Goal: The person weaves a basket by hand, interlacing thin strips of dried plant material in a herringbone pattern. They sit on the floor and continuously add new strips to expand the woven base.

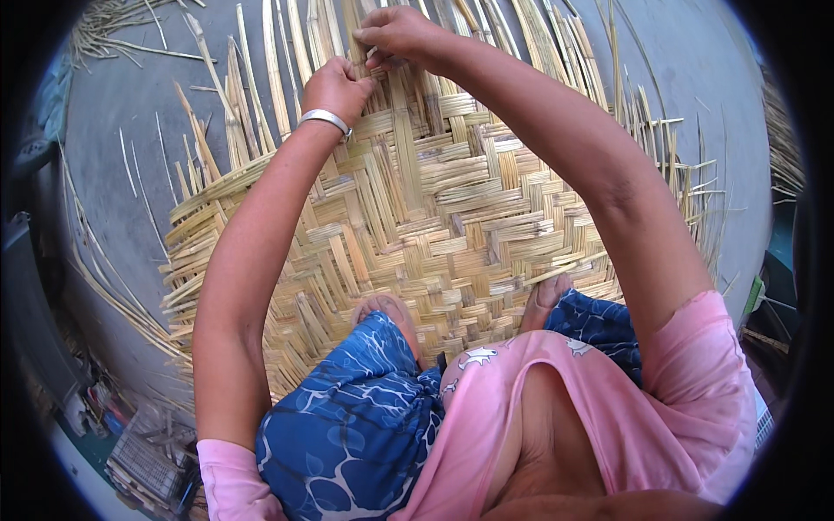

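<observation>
Your left hand [337,91] sits nearer you than your right hand [398,36], fingers bunched at pale strips [351,19] running lengthwise away from you; I cannot tell which are clamped.

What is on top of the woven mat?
The left foot and right foot; the left hand and right hand are at its far strips. The weave beneath feet and trousers is covered.

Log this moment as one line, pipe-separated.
Left hand: curled at strips, far edge of woven mat | Right hand: just beyond left, at strips | Feet: on mat
</observation>
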